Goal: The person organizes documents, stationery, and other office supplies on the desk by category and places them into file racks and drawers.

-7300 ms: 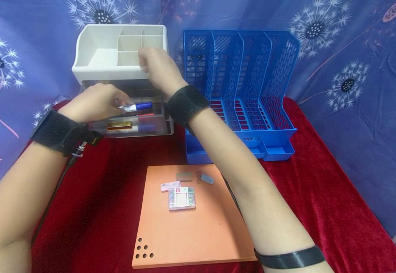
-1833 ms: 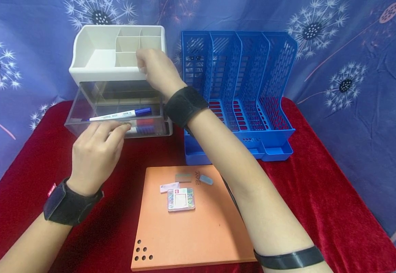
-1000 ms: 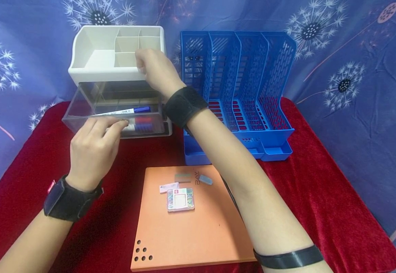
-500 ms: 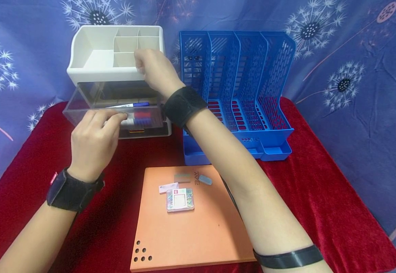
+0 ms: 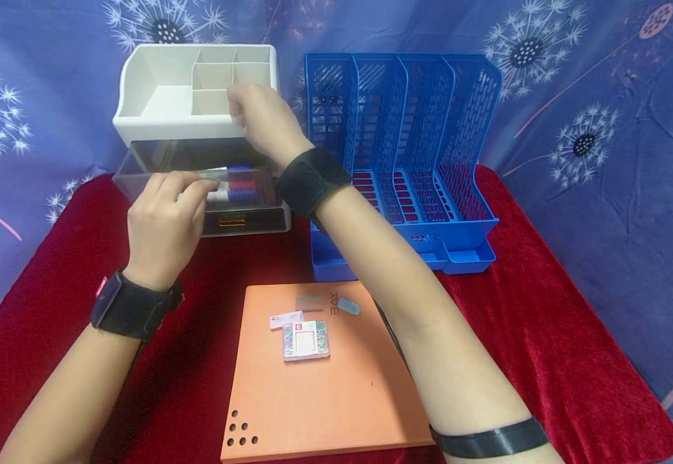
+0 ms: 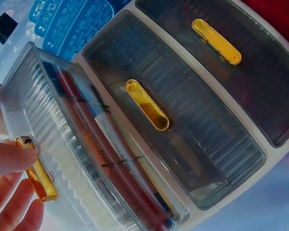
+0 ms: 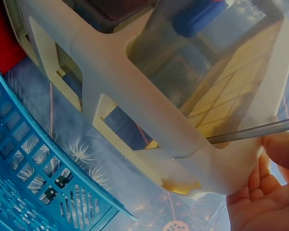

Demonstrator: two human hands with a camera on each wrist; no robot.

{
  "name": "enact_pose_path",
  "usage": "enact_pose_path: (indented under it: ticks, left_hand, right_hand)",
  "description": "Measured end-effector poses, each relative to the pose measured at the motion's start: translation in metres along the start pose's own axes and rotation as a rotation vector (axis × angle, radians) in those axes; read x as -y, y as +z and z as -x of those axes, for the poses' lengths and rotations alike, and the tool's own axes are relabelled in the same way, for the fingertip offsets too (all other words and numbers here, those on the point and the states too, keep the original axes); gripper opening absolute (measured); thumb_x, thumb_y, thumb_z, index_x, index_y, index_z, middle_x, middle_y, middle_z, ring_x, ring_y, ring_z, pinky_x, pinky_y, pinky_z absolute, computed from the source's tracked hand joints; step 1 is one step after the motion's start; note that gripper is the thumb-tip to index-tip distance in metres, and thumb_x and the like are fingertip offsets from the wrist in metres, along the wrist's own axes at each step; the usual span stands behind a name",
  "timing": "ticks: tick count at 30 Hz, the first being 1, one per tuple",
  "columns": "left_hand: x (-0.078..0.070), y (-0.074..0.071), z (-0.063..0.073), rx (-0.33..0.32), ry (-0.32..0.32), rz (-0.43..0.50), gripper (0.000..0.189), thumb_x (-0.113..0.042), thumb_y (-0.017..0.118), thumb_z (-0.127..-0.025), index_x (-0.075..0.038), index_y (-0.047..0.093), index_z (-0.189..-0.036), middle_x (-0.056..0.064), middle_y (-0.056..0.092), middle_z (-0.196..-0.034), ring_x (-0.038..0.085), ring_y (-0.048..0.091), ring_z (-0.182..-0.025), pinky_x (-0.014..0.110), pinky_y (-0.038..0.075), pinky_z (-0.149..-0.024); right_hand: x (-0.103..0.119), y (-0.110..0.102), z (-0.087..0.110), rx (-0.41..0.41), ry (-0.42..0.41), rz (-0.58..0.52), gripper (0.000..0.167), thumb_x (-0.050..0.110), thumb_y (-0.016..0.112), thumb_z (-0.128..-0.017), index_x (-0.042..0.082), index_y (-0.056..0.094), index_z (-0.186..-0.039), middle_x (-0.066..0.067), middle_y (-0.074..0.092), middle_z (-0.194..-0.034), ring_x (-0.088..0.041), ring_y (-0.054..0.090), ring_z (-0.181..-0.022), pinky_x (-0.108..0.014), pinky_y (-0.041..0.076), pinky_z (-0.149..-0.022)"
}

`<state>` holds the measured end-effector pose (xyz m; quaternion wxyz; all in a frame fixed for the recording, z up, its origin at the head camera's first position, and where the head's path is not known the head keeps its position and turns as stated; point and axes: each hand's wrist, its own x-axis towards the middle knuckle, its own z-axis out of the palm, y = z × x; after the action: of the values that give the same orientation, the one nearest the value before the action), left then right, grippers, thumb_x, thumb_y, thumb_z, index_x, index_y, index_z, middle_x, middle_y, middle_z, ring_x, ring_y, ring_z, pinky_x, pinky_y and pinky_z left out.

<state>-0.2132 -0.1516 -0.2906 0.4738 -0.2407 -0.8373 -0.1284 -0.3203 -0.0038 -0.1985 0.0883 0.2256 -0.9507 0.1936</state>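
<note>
My left hand point(image 5: 165, 225) pinches the gold handle point(image 6: 44, 182) of a clear plastic drawer point(image 6: 70, 168), which stands partly pulled out of a white desk organizer point(image 5: 174, 127). Several markers point(image 6: 118, 137) with blue and red caps lie inside, blurred through the drawer front in the head view. On the organizer's top right, my right hand point(image 5: 267, 122) grips the rim, with the thumb and curled fingers showing at the white edge in the right wrist view. Below the open drawer, another dark drawer with a gold handle point(image 5: 232, 221) is closed.
A blue file rack point(image 5: 406, 142) stands right of the organizer. In front, an orange board point(image 5: 325, 399) bears a box of paper clips point(image 5: 306, 341), a white eraser-like block point(image 5: 285, 320), a greenish flat piece point(image 5: 309, 303) and a small pale block point(image 5: 349, 306). Red cloth point(image 5: 545, 309) covers the table.
Earlier my left hand held a blue-capped marker in the drawer; it let go and took the handle. The drawer has since slid inward, uncovering the lower drawer's handle. My right hand stayed put.
</note>
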Motion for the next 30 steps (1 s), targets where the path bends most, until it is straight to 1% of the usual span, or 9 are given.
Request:
enact_pose_path:
  ticks: [5,13,22,30]
  left_hand:
    - [0.003,0.003,-0.002,0.001,-0.013,-0.002,0.018,0.008,0.055,-0.086,0.0,0.069,-0.095,0.018,0.065,-0.089,0.037,0.058,-0.083,0.048,0.048,-0.069]
    - [0.008,0.009,-0.005,0.003,-0.001,-0.001,0.018,0.008,0.054,-0.086,0.0,0.068,-0.094,0.017,0.065,-0.089,0.037,0.057,-0.081,0.047,0.047,-0.066]
    - [0.011,0.016,-0.009,0.01,-0.046,0.008,0.018,0.009,0.055,-0.085,0.0,0.068,-0.094,0.017,0.063,-0.089,0.036,0.056,-0.082,0.048,0.046,-0.065]
    - [0.017,0.024,-0.013,0.007,-0.048,0.014,0.018,0.009,0.056,-0.084,-0.001,0.068,-0.093,0.017,0.063,-0.089,0.036,0.056,-0.082,0.047,0.046,-0.066]
  right_hand:
    - [0.001,0.0,0.001,-0.001,-0.004,-0.01,0.017,-0.003,0.053,-0.085,0.012,0.054,-0.092,0.001,0.055,-0.095,-0.013,0.049,-0.09,-0.023,0.04,-0.078]
    - [0.001,0.0,0.002,0.004,-0.006,-0.003,0.018,-0.004,0.053,-0.084,0.012,0.054,-0.093,0.002,0.055,-0.095,-0.013,0.049,-0.09,-0.023,0.04,-0.078]
    - [0.0,0.0,0.002,-0.014,-0.02,0.01,0.019,-0.006,0.052,-0.082,0.012,0.053,-0.09,0.002,0.053,-0.092,-0.013,0.048,-0.087,-0.022,0.039,-0.075]
    - [0.001,0.0,0.002,-0.012,-0.007,-0.013,0.018,-0.005,0.052,-0.083,0.012,0.052,-0.089,0.002,0.053,-0.093,-0.013,0.048,-0.088,-0.022,0.038,-0.075]
